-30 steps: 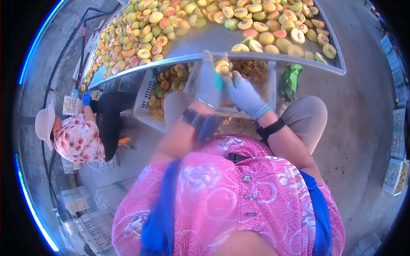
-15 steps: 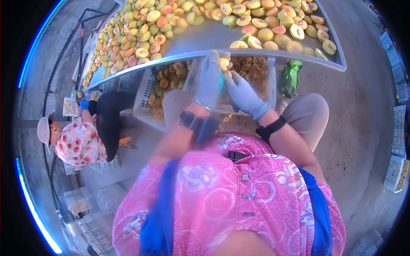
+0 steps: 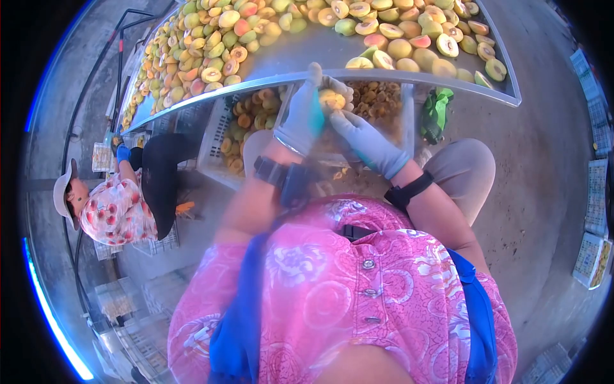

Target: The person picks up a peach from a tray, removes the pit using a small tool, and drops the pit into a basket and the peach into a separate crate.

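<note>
Just below the metal table's near edge, my left hand point(image 3: 306, 114), in a pale glove, has its fingers around a yellow fruit half point(image 3: 331, 100). My right hand point(image 3: 366, 139), also gloved, touches the lower side of that fruit with pinched fingertips; whether it grips anything small is hidden. Behind and below the hands stands a crate point(image 3: 407, 121) holding small brown pieces point(image 3: 374, 102). To its left, another crate point(image 3: 214, 137) contains fruit halves point(image 3: 256, 112).
Many yellow and green fruit halves point(image 3: 217, 51) lie on the metal table point(image 3: 294, 54). A green bag point(image 3: 437, 115) hangs or stands right of the crates. Another person point(image 3: 118, 208) sits at the left. Crates point(image 3: 598, 192) line the far right.
Both hands have shifted slightly; the left has turned, and more of the yellow fruit shows between them. The other person's head has moved slightly.
</note>
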`<state>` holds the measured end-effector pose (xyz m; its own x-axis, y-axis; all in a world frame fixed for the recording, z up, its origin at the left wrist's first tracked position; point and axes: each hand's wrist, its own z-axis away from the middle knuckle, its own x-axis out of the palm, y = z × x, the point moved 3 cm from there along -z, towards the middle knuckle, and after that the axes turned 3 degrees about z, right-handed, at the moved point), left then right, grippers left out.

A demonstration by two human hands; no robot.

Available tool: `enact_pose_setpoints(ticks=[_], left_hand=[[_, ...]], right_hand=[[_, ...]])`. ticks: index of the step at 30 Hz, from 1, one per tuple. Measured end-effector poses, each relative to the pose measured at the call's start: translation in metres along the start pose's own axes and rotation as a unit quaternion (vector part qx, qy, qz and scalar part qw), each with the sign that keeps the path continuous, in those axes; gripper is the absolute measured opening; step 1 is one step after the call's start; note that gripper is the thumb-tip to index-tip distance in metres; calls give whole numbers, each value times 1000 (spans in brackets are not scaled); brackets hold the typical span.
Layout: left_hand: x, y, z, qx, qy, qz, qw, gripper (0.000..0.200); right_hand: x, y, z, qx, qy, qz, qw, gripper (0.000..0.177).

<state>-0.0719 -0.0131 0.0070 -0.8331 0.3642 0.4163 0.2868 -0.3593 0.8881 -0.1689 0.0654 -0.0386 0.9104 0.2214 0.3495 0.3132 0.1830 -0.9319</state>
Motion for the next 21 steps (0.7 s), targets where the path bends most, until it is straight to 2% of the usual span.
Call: enact_pose_setpoints(ticks=[1, 3, 4, 6, 8, 9, 11, 13, 15, 18, 20, 21], left_hand=[[-3, -4, -2, 16, 23, -18, 999, 60], [-4, -9, -3, 32, 45, -35, 998, 61], [-4, -10, 1, 51, 64, -74, 994, 61], [-4, -8, 0, 72, 79, -110, 988, 61], [-6, -3, 2, 3, 31, -68, 997, 62], [-8, 0, 3, 3, 34, -68, 997, 62], [-6, 4, 1, 3, -38, -194, 980, 61], [-10, 3, 3, -5, -63, -208, 976, 62], [-12, 4, 1, -8, -88, -223, 971, 63], [-12, 6, 4, -9, -125, -168, 978, 62], [-5, 8, 11, -35, -162, 7, 986, 57], [-6, 6, 11, -35, -161, 9, 986, 57]], right_hand=[[2, 9, -5, 1, -1, 0, 1000, 43], [4, 19, -13, -144, 108, 121, 976, 41], [5, 15, -9, -143, 109, 121, 976, 41], [4, 11, -4, -26, 58, 31, 997, 41], [2, 8, -1, 6, 29, 24, 999, 40], [4, 7, -1, 34, 0, 15, 999, 39], [10, -7, 7, 60, -4, 4, 998, 36], [11, -6, 12, 92, -4, -8, 996, 34], [14, -1, 12, 161, -103, -221, 956, 35], [20, -3, 15, 177, -157, -285, 929, 32], [23, -8, 17, 182, -167, -301, 921, 32], [24, -10, 17, 185, -177, -317, 913, 32]])
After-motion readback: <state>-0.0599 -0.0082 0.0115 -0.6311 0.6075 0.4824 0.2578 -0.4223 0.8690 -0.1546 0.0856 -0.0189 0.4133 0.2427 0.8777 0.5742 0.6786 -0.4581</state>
